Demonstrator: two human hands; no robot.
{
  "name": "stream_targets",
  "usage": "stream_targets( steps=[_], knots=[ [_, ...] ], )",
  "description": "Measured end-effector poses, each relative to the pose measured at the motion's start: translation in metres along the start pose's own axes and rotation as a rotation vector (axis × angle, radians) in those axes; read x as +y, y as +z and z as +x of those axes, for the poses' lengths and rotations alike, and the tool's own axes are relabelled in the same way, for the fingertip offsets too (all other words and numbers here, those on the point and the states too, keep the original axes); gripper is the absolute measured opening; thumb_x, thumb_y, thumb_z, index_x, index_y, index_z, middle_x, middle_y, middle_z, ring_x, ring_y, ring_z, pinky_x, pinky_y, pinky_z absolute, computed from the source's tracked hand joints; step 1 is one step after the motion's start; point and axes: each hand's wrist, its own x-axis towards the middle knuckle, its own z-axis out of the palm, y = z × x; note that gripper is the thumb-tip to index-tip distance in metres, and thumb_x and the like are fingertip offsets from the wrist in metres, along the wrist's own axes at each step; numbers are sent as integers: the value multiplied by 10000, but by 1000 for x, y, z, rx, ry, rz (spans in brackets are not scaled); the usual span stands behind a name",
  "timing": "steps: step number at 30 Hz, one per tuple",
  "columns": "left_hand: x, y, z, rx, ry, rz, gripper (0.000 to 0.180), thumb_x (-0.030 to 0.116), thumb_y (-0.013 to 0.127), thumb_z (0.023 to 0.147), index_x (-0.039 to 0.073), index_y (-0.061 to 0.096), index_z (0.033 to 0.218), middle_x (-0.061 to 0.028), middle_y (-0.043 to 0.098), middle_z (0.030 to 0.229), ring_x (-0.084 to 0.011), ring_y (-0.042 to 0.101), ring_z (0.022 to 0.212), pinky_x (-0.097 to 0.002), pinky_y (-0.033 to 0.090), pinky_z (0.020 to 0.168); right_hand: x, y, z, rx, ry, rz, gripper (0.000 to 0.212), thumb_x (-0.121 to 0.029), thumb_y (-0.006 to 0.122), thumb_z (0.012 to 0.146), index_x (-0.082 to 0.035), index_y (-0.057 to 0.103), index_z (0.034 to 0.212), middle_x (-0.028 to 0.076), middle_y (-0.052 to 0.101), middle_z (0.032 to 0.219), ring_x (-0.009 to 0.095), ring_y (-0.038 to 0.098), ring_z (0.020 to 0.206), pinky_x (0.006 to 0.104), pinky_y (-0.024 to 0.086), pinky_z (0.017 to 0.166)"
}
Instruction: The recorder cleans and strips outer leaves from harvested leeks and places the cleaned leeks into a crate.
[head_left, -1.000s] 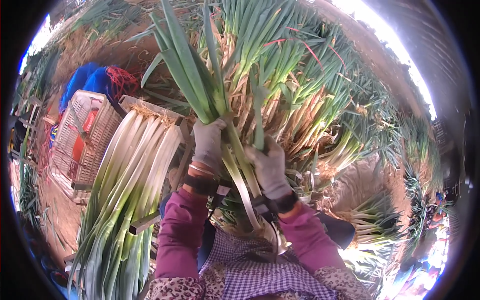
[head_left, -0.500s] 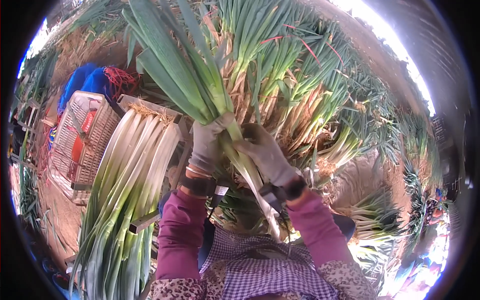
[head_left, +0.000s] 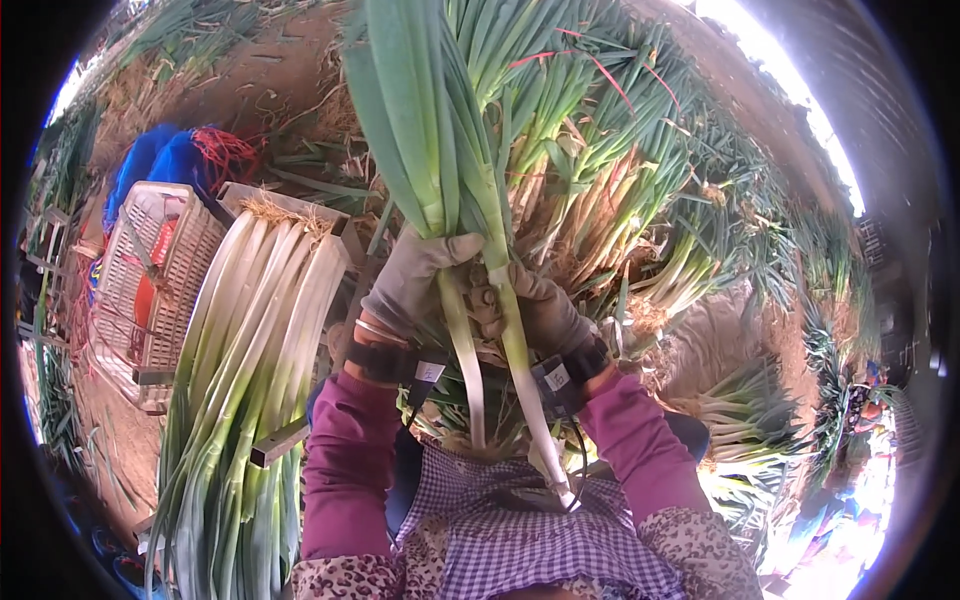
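Observation:
My gloved left hand (head_left: 412, 278) is closed round the stalk of one leek (head_left: 462, 345), just below its leaf fan. My gloved right hand (head_left: 548, 308) is wrapped round a second leek (head_left: 521, 375), to the right of the first. Both stand side by side with green leaves away from me and white ends down toward my checked apron (head_left: 490, 525). Their stalks are apart below my hands. To my left, a row of long leeks (head_left: 255, 300) with white shanks lies across a metal-framed rack (head_left: 283, 441), roots at the far end.
A pale plastic basket (head_left: 205, 245) with something orange-red inside stands at the left. Behind it lie a blue bag (head_left: 145, 170) and red strings (head_left: 222, 155). Leek bundles (head_left: 600, 200) fill the ground ahead and right. A smaller pile (head_left: 750, 415) lies at near right.
The leek leaves have swung from the upper left to nearly upright. The two stalks, close together before, are now apart, one in each hand.

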Motion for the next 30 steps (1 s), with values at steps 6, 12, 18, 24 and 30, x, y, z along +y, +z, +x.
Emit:
stream_targets(
  steps=[6, 12, 18, 24, 30],
  knots=[
    [-16, -14, 13, 179, 17, 529, 295, 36, 714, 805, 8, 600, 1075, -39, 642, 909, -122, 620, 714, -249, 501, 590, 5, 55, -12, 441, -211, -536, 358, -207, 675, 892, 39, 584, 1136, 68, 639, 968, 126, 615, 843, 269, 515, 706],
    [-24, -4, 12, 327, 229, 468, 220, 29, 682, 825, 15, 596, 1028, -28, 623, 861, -116, 607, 679, -250, 474, 549, -15, 60, -18, 316, -329, -587, 323, -74, 627, 855, 64, 584, 1143, 69, 635, 963, 122, 611, 831, 238, 505, 715],
    [-19, -11, 17, 184, 157, 278, 176, 23, 660, 838, 20, 607, 1006, -26, 620, 823, -135, 592, 643, -265, 460, 544, 2, 46, -5, 553, -547, -1030, 329, -59, 667, 794, 35, 607, 1104, 55, 640, 920, 132, 593, 834, 300, 473, 825],
    [-18, -8, 16, 297, 173, 322, 169, 39, 693, 816, 19, 622, 968, -22, 617, 796, -119, 581, 635, -253, 449, 532, 2, 62, -11, 755, -810, -1327, 216, -111, 731, 726, -39, 654, 915, 107, 636, 871, 263, 620, 848, 363, 497, 762],
    [-7, 7, 15, 462, 240, 480, 167, -14, 684, 792, -12, 631, 950, -47, 641, 805, -126, 613, 661, -260, 499, 540, 5, 36, -23, 351, -805, -1738, 252, -115, 695, 773, -46, 611, 1000, 78, 643, 858, 188, 627, 728, 311, 504, 668]
  ],
)
